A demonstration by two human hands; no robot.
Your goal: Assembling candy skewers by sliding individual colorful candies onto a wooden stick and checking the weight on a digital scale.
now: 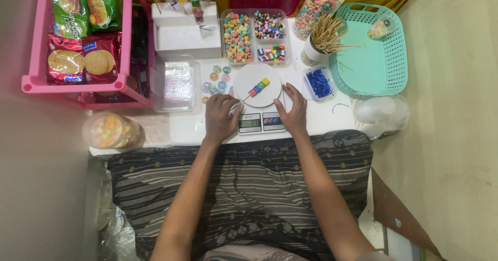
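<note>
Presently, head view:
Left hand (220,118): grip pinches the thin stick of the candy skewer (258,87).
Skewer: lies across the scale's white round plate (257,97).
Right hand (293,113): released, flat beside the scale (261,121) on the worktop.
Advice: release stick; keep both hands clear for a true reading.

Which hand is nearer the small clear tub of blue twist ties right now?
Right. The right hand rests at the scale's right edge, just left of and below the small clear tub of blue twist ties. The left hand is across the scale, holding the candy skewer's stick.
</note>
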